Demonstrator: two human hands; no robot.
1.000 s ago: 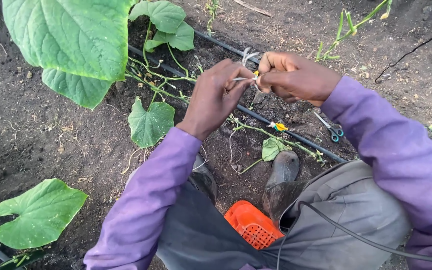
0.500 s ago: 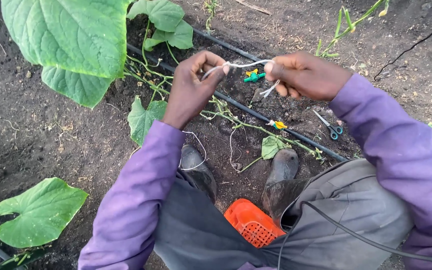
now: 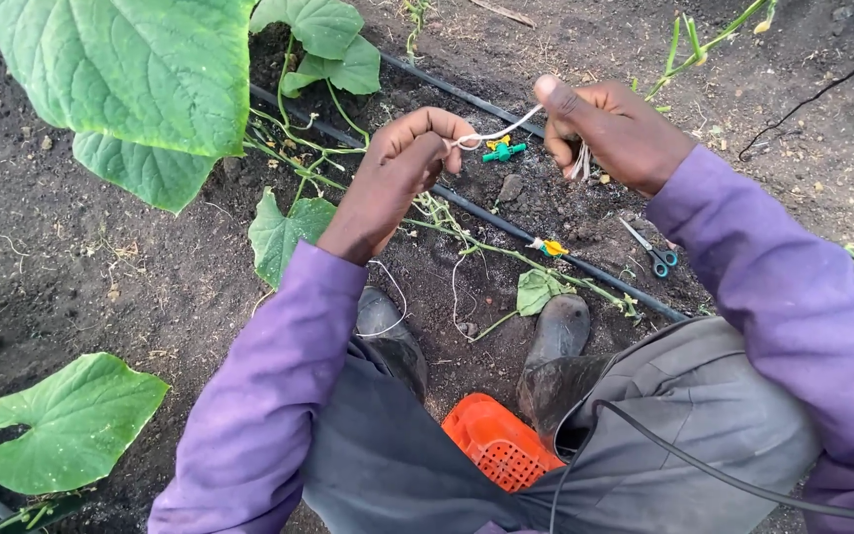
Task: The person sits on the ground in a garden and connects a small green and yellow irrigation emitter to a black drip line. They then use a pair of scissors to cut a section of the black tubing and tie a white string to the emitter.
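My left hand (image 3: 397, 173) and my right hand (image 3: 610, 129) each pinch an end of a short white string (image 3: 496, 132), stretched taut between them above the soil. Loose string ends hang below my right hand. Just under the string lies a small green and yellow clip (image 3: 502, 149) beside a black drip hose (image 3: 506, 225). A thin vine stem (image 3: 486, 247) trails along the ground under my hands. Both arms wear purple sleeves.
Big green leaves (image 3: 140, 79) hang at the upper left and another leaf (image 3: 71, 420) lies lower left. Blue-handled scissors (image 3: 652, 252) rest on the soil by the hose. An orange crate (image 3: 501, 445) sits between my rubber boots (image 3: 555, 341). A yellow flower (image 3: 549, 247) is on the vine.
My hands have moved apart and pulled the string taut. The green clip, which was held up by my right hand, is now down near the hose.
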